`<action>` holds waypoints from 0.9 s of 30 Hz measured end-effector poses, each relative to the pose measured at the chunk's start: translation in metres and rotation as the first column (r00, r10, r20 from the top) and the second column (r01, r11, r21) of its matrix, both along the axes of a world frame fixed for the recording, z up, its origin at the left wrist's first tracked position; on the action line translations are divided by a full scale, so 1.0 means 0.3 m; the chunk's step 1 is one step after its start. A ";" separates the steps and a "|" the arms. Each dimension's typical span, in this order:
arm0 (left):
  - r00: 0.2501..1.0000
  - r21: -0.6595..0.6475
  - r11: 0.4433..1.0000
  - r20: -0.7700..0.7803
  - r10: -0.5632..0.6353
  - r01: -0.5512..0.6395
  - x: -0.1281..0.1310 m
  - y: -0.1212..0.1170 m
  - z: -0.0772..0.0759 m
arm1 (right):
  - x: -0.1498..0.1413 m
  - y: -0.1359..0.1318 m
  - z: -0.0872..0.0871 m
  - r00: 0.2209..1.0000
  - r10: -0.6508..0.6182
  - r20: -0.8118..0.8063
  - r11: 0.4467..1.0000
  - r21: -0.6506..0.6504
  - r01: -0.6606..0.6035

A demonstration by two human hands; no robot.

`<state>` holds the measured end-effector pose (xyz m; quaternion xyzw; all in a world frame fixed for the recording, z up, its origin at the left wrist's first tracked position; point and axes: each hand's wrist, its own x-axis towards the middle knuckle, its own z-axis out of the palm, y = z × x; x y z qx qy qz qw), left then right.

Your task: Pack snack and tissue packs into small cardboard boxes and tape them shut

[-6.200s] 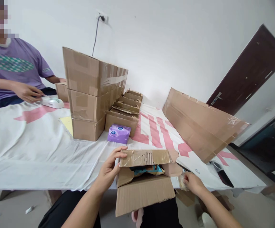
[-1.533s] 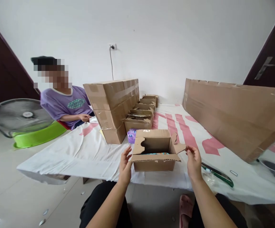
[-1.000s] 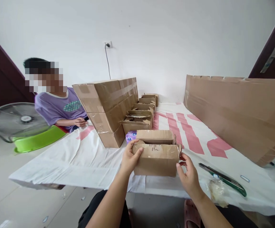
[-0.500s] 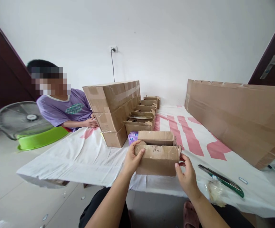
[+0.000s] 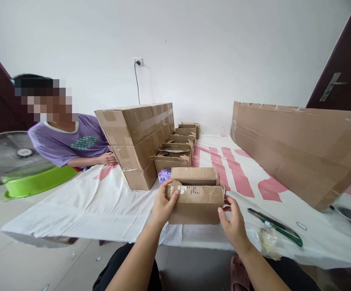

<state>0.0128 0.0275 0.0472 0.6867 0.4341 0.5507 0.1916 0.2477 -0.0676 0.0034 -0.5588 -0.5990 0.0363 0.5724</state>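
Note:
A small cardboard box (image 5: pixel 195 198) with its top flaps folded down sits near the front edge of the white-and-pink cloth (image 5: pixel 102 202). My left hand (image 5: pixel 163 205) grips its left end, thumb on the top flap. My right hand (image 5: pixel 233 220) holds its right end, fingers curled at the side flap. A purple packet (image 5: pixel 163 175) lies just behind the box's left corner.
Stacked taped cartons (image 5: pixel 134 141) and a row of small boxes (image 5: pixel 178 143) stand behind. A long flattened carton (image 5: pixel 297 145) leans at right. A green utility knife (image 5: pixel 275 227) and a crumpled plastic wrapper (image 5: pixel 268 241) lie right of my hand. A person in a purple shirt (image 5: pixel 69 141), a fan (image 5: pixel 8 155) and a green basin (image 5: pixel 37 182) are at left.
The box was open with flaps up 1.5 s ago; the flaps are now folded shut. Both hands have stayed on its ends for the last second.

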 end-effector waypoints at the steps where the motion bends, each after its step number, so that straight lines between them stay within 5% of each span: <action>1: 0.999 0.043 0.998 -0.027 0.035 -0.034 0.000 -0.006 0.010 | 0.000 0.000 0.000 1.000 -0.002 0.009 1.000 0.007 0.002; 3: 0.983 0.209 0.964 -0.051 0.178 -0.164 0.003 -0.028 0.030 | -0.005 -0.006 0.005 0.999 -0.028 0.032 0.998 0.054 0.026; 5: 0.954 0.429 0.864 -0.018 0.300 -0.263 0.012 -0.068 0.050 | -0.015 -0.019 0.016 0.995 -0.087 0.058 0.985 0.152 0.077; 7: 0.973 0.553 0.814 -0.026 0.230 -0.178 0.034 -0.123 0.063 | -0.029 -0.038 0.032 0.987 -0.137 0.078 0.960 0.255 0.113; 10: 0.979 0.471 0.867 -0.185 -0.080 0.160 0.091 -0.212 0.066 | -0.050 -0.065 0.054 0.986 -0.125 0.111 0.945 0.316 0.084; 12: 0.945 0.382 0.882 -0.276 -0.177 0.277 0.133 -0.254 0.058 | -0.060 -0.075 0.061 0.987 -0.091 0.135 0.950 0.309 0.045; 27: 0.900 0.239 0.909 -0.360 -0.245 0.342 0.190 -0.277 0.029 | -0.084 -0.074 0.045 0.978 0.019 0.206 0.967 0.245 -0.070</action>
